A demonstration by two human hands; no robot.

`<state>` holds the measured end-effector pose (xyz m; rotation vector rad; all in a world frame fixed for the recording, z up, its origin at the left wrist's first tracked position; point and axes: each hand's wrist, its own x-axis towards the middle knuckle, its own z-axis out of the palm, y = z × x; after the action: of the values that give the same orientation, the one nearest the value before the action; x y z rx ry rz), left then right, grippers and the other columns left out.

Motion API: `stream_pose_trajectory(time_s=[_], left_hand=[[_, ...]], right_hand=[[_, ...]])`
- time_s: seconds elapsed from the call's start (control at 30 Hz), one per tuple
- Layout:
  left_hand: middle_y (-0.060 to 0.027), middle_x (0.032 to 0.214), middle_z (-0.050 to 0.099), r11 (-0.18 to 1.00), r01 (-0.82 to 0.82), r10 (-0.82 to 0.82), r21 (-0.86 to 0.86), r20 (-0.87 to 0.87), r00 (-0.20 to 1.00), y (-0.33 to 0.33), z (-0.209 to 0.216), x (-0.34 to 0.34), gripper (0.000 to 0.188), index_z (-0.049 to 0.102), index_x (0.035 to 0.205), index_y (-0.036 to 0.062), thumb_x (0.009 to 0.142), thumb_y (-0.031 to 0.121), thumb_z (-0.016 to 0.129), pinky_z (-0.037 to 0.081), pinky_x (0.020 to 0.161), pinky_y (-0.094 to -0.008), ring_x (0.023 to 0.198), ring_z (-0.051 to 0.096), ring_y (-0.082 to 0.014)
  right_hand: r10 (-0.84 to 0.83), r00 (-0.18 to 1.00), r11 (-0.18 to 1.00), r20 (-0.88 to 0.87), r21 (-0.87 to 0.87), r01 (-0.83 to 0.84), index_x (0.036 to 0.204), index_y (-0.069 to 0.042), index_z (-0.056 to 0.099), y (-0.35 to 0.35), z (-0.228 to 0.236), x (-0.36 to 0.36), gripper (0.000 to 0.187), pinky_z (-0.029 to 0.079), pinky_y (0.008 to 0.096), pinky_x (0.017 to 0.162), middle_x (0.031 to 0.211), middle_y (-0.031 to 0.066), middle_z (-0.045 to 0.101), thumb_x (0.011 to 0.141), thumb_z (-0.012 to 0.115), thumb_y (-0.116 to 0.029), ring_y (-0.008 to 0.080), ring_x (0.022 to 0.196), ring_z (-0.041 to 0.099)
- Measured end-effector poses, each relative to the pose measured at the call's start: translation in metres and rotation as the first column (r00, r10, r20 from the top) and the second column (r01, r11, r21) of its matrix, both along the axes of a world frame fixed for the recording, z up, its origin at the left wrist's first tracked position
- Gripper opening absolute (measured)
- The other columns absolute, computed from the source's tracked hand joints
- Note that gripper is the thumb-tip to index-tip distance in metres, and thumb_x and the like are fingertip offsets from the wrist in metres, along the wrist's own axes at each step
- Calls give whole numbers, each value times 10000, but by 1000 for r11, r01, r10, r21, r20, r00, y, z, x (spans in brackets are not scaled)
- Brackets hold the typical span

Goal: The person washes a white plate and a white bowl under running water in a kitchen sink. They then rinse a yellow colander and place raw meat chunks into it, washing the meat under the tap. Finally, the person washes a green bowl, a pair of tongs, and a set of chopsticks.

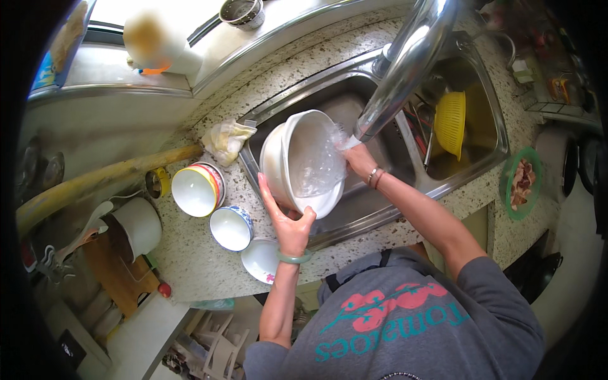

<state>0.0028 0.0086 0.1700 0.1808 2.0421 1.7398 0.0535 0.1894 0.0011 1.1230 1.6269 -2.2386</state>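
A large white bowl (309, 120) is tipped on its side over the left sink basin, its mouth turned right. What looks like a second pale bowl (270, 158) sits nested behind it. My left hand (291, 229) grips the bowl from the lower left, thumb on the near side and fingers along the outer wall. Water splashes inside it, below the end of the chrome faucet (405, 69). At the right rim, under the spout, is my right hand (360, 159); splashing water and blur hide its fingertips. Both forearms are bare, with a green bangle on the left wrist.
Left of the sink (386, 218) stand stacked colourful bowls (193, 192), a blue-patterned bowl (230, 228) and a white bowl (259, 261). A crumpled cloth (227, 140) lies at the sink's corner. The right basin holds a yellow colander (450, 126). A green dish of meat (522, 184) sits farther right.
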Motion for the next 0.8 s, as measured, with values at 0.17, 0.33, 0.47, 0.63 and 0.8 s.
stream_pose_trajectory(time_s=[0.17, 0.33, 0.47, 0.63, 0.8], left_hand=[[-109, 1478, 246, 985, -118, 121, 127, -12, 993, -16, -13, -10, 954, 146, 1496, 106, 640, -69, 529, 221, 1118, -367, 1335, 293, -257], [-113, 1305, 436, 891, -366, 194, 270, 502, 843, -42, -54, -6, 731, 318, 1393, 21, 697, -26, 537, 349, 1026, -358, 1193, 439, -248], [-99, 1205, 528, 842, -403, 136, 360, 581, 803, -21, -95, 9, 540, 414, 1310, 21, 788, -26, 544, 421, 960, -349, 1097, 522, -216], [-62, 1046, 600, 903, -402, 301, 152, 444, 844, 19, -176, 36, 283, 534, 1161, 15, 966, 220, 526, 470, 809, -309, 910, 570, -146], [-39, 749, 565, 920, -82, 181, -384, 231, 956, 44, -203, 30, 580, 612, 931, -11, 976, 522, 390, 403, 652, -304, 734, 494, -136]], right_hand=[[0, 963, 955, -271, 286, 80, 1060, -41, 623, 1, 20, -52, 311, 468, 251, 722, 910, -5, 633, 935, 571, -321, 65, 826, 549], [199, 929, 978, -313, 118, -170, 1123, -58, 585, 38, 56, -41, 362, 497, 305, 565, 868, 69, 641, 842, 639, -281, 137, 675, 598], [417, 906, 884, -76, 267, -384, 1202, -56, 522, 72, 74, -10, 431, 488, 351, 452, 752, 145, 635, 785, 569, -159, 217, 514, 600], [364, 929, 530, -65, 835, -149, 1243, -68, 442, 56, 73, 22, 501, 498, 469, 516, 814, 245, 596, 748, 519, -60, 376, 576, 614], [383, 821, 165, 423, 843, -512, 1278, -8, 369, 29, 147, 27, 600, 506, 514, 572, 887, 306, 544, 720, 582, -50, 450, 653, 610]])
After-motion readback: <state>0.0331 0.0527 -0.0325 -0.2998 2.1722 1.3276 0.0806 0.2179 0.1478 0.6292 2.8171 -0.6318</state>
